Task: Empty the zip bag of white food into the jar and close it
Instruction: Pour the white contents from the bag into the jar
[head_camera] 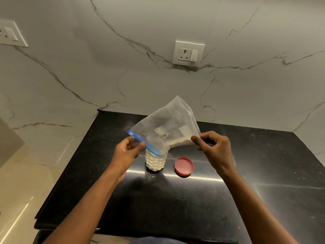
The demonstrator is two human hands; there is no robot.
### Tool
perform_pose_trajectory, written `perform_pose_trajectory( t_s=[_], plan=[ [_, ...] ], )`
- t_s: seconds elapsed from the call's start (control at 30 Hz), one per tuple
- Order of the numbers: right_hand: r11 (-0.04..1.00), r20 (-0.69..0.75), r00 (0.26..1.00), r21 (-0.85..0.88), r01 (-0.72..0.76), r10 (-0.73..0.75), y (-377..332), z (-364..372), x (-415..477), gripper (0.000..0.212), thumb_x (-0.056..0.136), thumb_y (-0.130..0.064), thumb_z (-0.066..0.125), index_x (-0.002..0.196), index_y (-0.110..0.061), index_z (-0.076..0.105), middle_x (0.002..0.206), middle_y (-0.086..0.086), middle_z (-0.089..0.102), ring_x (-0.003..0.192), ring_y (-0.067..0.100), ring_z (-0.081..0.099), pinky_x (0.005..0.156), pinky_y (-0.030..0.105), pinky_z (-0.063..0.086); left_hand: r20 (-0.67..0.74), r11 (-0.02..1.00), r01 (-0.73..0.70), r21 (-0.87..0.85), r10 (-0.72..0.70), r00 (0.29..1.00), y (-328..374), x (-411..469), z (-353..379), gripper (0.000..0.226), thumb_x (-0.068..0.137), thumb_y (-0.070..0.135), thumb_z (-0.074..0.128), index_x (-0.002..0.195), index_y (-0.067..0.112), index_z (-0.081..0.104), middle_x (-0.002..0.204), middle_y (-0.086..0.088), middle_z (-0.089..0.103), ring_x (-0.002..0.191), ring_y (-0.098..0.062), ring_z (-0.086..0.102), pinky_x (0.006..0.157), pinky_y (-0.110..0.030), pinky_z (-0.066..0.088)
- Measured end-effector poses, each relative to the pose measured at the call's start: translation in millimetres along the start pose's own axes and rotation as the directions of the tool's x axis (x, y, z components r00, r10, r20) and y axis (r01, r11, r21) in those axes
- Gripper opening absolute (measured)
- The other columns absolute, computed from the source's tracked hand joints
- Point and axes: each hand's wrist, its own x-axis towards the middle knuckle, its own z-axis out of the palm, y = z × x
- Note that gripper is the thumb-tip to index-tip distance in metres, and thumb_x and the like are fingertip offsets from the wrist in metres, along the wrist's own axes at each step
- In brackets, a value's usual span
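Note:
A clear zip bag [165, 127] with a blue zip strip is held tilted, mouth down, over a clear textured jar [155, 162] on the black counter. My left hand [127, 152] pinches the blue zip edge just above the jar's mouth. My right hand [213, 148] pinches the bag's lower side, where a small heap of white food [181, 142] remains inside. The jar is nearly full of white food. Its red lid [184, 166] lies upside down on the counter, just right of the jar.
The black stone counter [193, 199] ends at a marble wall behind, with a socket [188, 54] above the bag and another switch plate [10, 34] at far left. A pale floor lies beyond the counter's left edge.

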Motion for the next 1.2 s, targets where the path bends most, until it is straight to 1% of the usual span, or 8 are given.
perform_pose_trajectory(
  t_s=[0.07,0.2,0.33,0.63,0.87,1.0,1.1,1.2],
  plan=[
    [1.000,0.010,1.000,0.002,0.012,-0.012,-4,-2,3,0.030,0.084,-0.036,0.081,0.091,-0.007,0.080,0.092,0.007,0.076,0.083,0.027,0.074,0.073,0.059,0.062,-0.013,0.999,-0.030,0.027,0.031,0.999,0,7,2,0.017,0.096,0.015,0.074,0.111,0.023,0.073,0.099,0.005,0.081,0.102,-0.017,0.077,0.075,-0.022,0.059],
    [0.999,-0.016,0.999,0.031,0.030,-0.030,-9,-5,10,0.031,0.087,-0.040,0.077,0.089,-0.009,0.081,0.091,0.005,0.077,0.082,0.026,0.074,0.070,0.061,0.062,0.004,0.990,-0.093,0.103,0.093,0.996,-1,14,-5,0.020,0.098,0.013,0.070,0.114,0.025,0.072,0.106,0.004,0.080,0.103,-0.010,0.076,0.086,-0.028,0.060],
    [0.999,-0.021,0.999,0.041,0.032,-0.031,-13,-5,12,0.026,0.089,-0.035,0.077,0.090,-0.009,0.082,0.095,0.003,0.077,0.087,0.025,0.075,0.072,0.060,0.063,0.002,0.990,-0.125,0.065,0.125,0.992,-4,15,-6,0.026,0.099,0.010,0.069,0.115,0.030,0.068,0.108,0.005,0.078,0.104,-0.008,0.075,0.077,-0.018,0.061],
    [0.999,-0.049,0.999,0.054,0.004,-0.001,-17,-2,12,0.022,0.098,-0.020,0.069,0.098,-0.001,0.080,0.101,0.013,0.077,0.090,0.031,0.074,0.072,0.058,0.063,-0.055,0.989,-0.126,0.082,0.131,0.990,-7,17,1,0.026,0.098,0.005,0.069,0.118,0.021,0.066,0.110,0.001,0.075,0.105,-0.010,0.071,0.091,-0.031,0.060],
    [0.988,-0.002,0.998,0.143,-0.054,0.055,-23,-1,18,0.019,0.104,-0.014,0.060,0.105,-0.010,0.078,0.107,0.008,0.075,0.100,0.024,0.071,0.078,0.044,0.065,-0.025,0.972,-0.203,0.115,0.207,0.978,-11,19,0,0.038,0.099,0.005,0.067,0.134,0.019,0.060,0.114,0.001,0.076,0.109,-0.009,0.072,0.093,-0.024,0.055],
    [0.975,0.054,0.993,0.192,-0.110,0.102,-23,-3,22,0.034,0.103,0.002,0.050,0.107,-0.018,0.077,0.113,0.002,0.074,0.104,0.020,0.071,0.081,0.037,0.065,-0.007,0.974,-0.185,0.129,0.188,0.982,-10,21,1,0.043,0.101,0.004,0.064,0.139,0.020,0.057,0.115,0.003,0.074,0.110,-0.006,0.069,0.090,-0.020,0.053],
    [0.993,0.097,0.994,0.104,-0.053,0.043,-24,-4,26,0.038,0.096,0.013,0.055,0.115,-0.011,0.075,0.116,0.006,0.071,0.106,0.023,0.069,0.086,0.036,0.064,-0.003,0.972,-0.188,0.141,0.191,0.982,-9,21,2,0.041,0.101,0.002,0.063,0.136,0.023,0.057,0.114,0.009,0.071,0.106,0.000,0.068,0.091,-0.020,0.055],
    [0.998,0.114,0.992,-0.046,0.054,-0.048,-25,-3,27,0.031,0.092,0.010,0.069,0.118,-0.006,0.075,0.117,0.007,0.071,0.106,0.019,0.069,0.092,0.035,0.062,0.000,0.971,-0.189,0.147,0.191,0.982,-9,20,3,0.042,0.101,0.002,0.063,0.138,0.020,0.056,0.119,0.007,0.069,0.111,-0.004,0.066,0.090,-0.019,0.053]
  ],
)
